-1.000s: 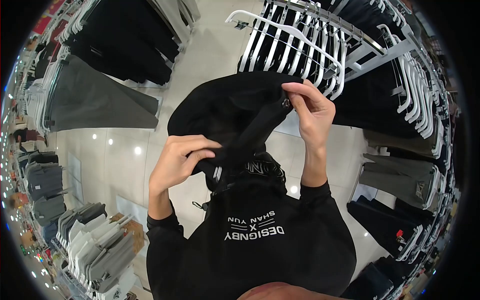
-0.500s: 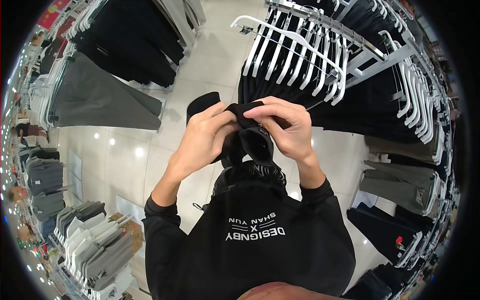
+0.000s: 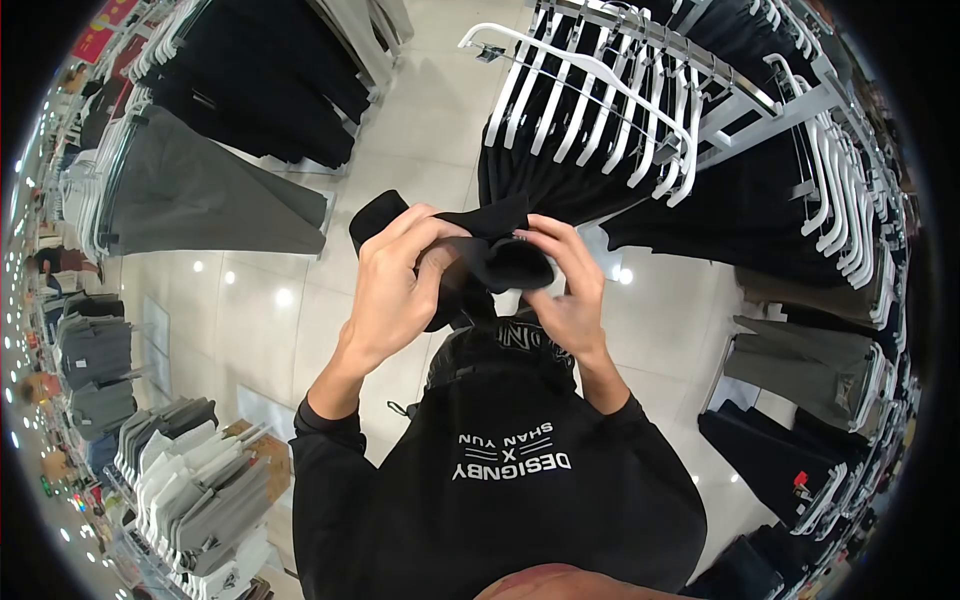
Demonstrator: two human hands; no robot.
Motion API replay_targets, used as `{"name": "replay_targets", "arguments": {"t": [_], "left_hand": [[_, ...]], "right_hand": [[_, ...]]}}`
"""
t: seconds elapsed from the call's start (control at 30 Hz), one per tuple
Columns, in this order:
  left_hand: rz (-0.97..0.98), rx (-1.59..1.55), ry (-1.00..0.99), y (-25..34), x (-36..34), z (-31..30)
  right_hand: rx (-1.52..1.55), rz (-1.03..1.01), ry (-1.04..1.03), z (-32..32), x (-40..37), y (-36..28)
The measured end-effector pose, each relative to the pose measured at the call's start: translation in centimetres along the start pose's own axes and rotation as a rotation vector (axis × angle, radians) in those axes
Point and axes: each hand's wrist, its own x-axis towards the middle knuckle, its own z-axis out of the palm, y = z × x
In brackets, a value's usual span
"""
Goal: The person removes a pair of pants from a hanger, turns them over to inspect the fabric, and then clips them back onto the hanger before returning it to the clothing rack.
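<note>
A black garment, apparently a pair of trousers (image 3: 485, 218), is held up in front of my chest by both hands. Its waistband runs across the top, and a rounded fold gapes between the hands. My left hand (image 3: 393, 290) is closed on the cloth at the left, fingers over the band and thumb on the near side. On the right, my right hand (image 3: 570, 285) pinches the edge of the fold with its fingers above and thumb below. The lower part of the garment is mostly hidden behind the hands.
Ahead to the right stands a metal rack (image 3: 700, 62) with white hangers and black trousers; a bare clip hanger (image 3: 590, 68) hangs at its front. Grey trousers (image 3: 190, 190) hang at the left. Shirts on hangers (image 3: 195, 480) are at the lower left. Tiled floor (image 3: 400, 140) lies between the racks.
My right hand has shifted down and slightly left, its fingers opening wider around the cloth. The fold has turned and gapes to the right. My left hand moved slightly left.
</note>
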Motion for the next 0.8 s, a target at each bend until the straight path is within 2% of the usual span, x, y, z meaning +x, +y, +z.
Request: {"name": "replay_targets", "arguments": {"t": [0.07,0.17,0.2,0.3,0.33,0.43,0.57,0.7,0.8], "left_hand": [[-0.036,-0.027,-0.002,0.4,-0.1,0.4],[-0.048,-0.045,-0.001,-0.1,-0.1,1.1],[-0.046,-0.048,0.005,-0.4,-0.1,1.3],[-0.006,-0.029,0.006,-1.0,-0.3,1.1],[-0.031,-0.031,0.001,-0.9,-0.5,0.9],[-0.080,-0.033,-0.009,-0.2,-0.7,0.1],[-0.088,-0.056,-0.021,0.1,-1.0,0.1],[-0.055,-0.033,-0.048,0.3,-1.0,0.6],[-0.109,-0.076,-0.039,0.2,-1.2,1.0]], "right_hand": [[-0.011,0.008,0.105,0.6,0.4,0.9],[0.025,0.020,0.112,0.3,1.1,1.8],[0.005,-0.016,0.061,-0.1,1.4,1.8],[0.330,0.099,-0.070,-0.7,0.9,2.5],[0.503,0.215,-0.054,-0.7,0.5,2.6],[0.572,0.170,-0.177,-1.1,0.3,2.5],[0.465,0.078,-0.283,-1.7,0.7,2.0],[0.272,-0.024,-0.251,0.1,1.0,1.1],[0.172,-0.007,-0.166,0.7,0.4,1.2]]}}
